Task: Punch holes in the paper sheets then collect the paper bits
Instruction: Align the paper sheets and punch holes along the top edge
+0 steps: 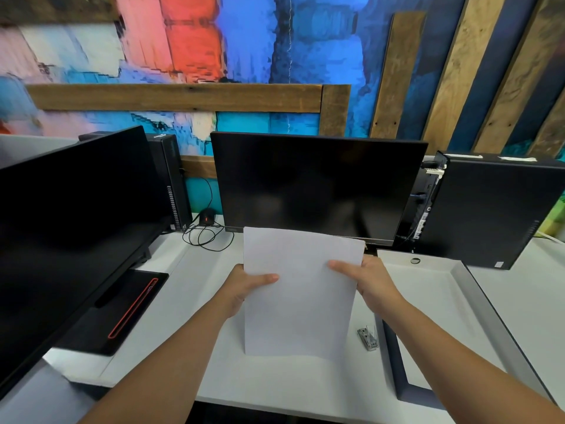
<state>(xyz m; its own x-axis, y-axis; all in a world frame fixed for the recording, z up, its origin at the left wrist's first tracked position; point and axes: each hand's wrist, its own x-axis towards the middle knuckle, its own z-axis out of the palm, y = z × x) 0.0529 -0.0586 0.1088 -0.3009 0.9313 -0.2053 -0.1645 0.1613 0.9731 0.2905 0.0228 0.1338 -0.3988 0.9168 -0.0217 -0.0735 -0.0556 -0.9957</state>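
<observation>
White paper sheets (pixel 298 289) stand upright on their lower edge on the white desk (pixel 275 384), held in the middle of the view. My left hand (pixel 244 286) grips the left edge with the thumb across the front. My right hand (pixel 365 278) grips the right edge the same way. A small metal hole punch (pixel 368 338) lies on the desk just right of the sheets' lower corner, untouched. I see no paper bits.
A dark monitor (pixel 315 185) stands right behind the sheets, another monitor (pixel 70 215) at the left with its base (pixel 113 313). A white tray with a dark rim (pixel 428 301) lies to the right. Computer towers (pixel 489 209) and a mouse (pixel 206 217) with cable sit further back.
</observation>
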